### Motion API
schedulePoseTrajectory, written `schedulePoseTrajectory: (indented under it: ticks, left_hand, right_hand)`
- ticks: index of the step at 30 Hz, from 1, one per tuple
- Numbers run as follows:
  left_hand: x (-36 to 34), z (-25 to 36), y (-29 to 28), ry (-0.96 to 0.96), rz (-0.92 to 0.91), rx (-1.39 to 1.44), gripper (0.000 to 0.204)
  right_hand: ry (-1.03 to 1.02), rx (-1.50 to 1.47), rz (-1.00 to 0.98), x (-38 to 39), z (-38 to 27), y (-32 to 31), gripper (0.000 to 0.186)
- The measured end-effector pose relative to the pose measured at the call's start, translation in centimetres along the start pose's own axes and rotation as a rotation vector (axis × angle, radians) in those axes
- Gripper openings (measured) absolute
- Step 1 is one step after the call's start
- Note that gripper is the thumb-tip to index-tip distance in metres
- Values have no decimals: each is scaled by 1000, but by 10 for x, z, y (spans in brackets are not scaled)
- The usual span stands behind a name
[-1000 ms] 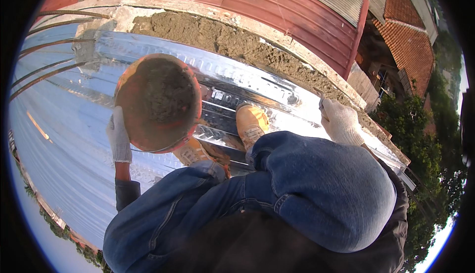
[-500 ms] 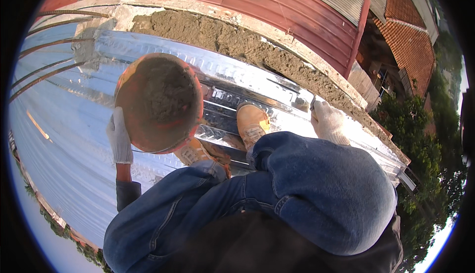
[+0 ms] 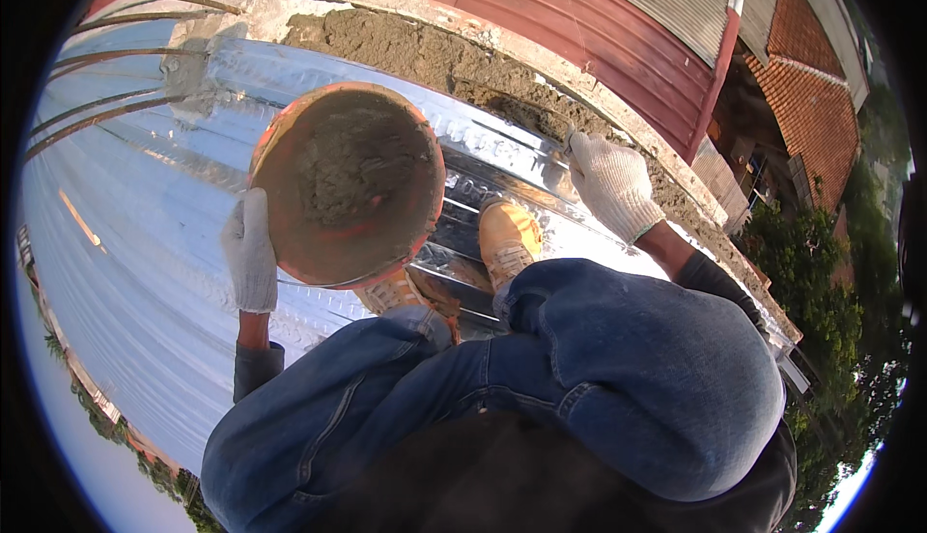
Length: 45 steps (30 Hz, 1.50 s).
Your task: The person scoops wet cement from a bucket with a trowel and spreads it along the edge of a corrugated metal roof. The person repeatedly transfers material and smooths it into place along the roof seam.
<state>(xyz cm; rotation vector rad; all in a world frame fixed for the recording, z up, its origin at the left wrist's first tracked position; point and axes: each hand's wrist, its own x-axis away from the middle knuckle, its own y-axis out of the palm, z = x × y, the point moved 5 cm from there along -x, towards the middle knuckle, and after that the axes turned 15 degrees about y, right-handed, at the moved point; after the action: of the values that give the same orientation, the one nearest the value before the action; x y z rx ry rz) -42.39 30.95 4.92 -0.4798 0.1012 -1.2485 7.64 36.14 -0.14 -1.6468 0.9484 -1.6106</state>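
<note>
My left hand [image 3: 251, 253], in a white knitted glove, grips the near left rim of a round orange-red bucket [image 3: 290, 185]. The bucket is tilted so its mouth faces me, and wet grey mortar [image 3: 362, 161] lies inside. My right hand [image 3: 615, 185], gloved too, is closed round the handle of what looks like a trowel [image 3: 570, 134], at the edge of a band of fresh mortar [image 3: 386, 45]. The blade is hard to make out against the mortar and shiny metal. That band runs along a low concrete edge beyond the bucket.
Beneath me is ribbed, shiny metal decking [image 3: 145, 185]; my tan boots [image 3: 509, 238] stand on it. Rusty rebar [image 3: 106, 127] juts in at the far left. Beyond the concrete edge [image 3: 541, 50] lies red corrugated sheeting [image 3: 618, 41]. Trees [image 3: 801, 282] show past the right edge.
My right hand has moved left and farther out, up to the mortar band, with the tool in it. The bucket and my left hand appear slightly shifted right in the view.
</note>
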Motion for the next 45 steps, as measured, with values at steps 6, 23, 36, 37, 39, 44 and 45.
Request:
schedulePoseTrajectory:
  ticks: [6, 23, 36, 37, 39, 44, 45]
  left_hand:
    - [0, 6, 2, 21, -19, -21, 45]
    - [2, 73, 36, 488, -348, -258, 36]
    - [2, 78, 90, 592, -359, 122, 34]
    - [3, 75, 86, 695, -337, 26, 34]
    - [2, 68, 72, 817, -313, -125, 36]
    - [-10, 29, 49, 807, -272, -298, 46]
    - [-9, 22, 48, 847, -195, -332, 44]
  right_hand:
    - [-23, 12, -23, 30, -5, 11, 24]
    - [-391, -102, 122, 41, -76, -102, 28]
    - [-520, 233, -121, 8, -150, -45, 33]
    - [-483, 226, -236, 7, -149, -43, 34]
    - [-524, 174, -250, 15, -148, -29, 33]
    - [-645, -71, -332, 54, -171, -19, 35]
    - [-607, -114, -416, 53, -170, -18, 41]
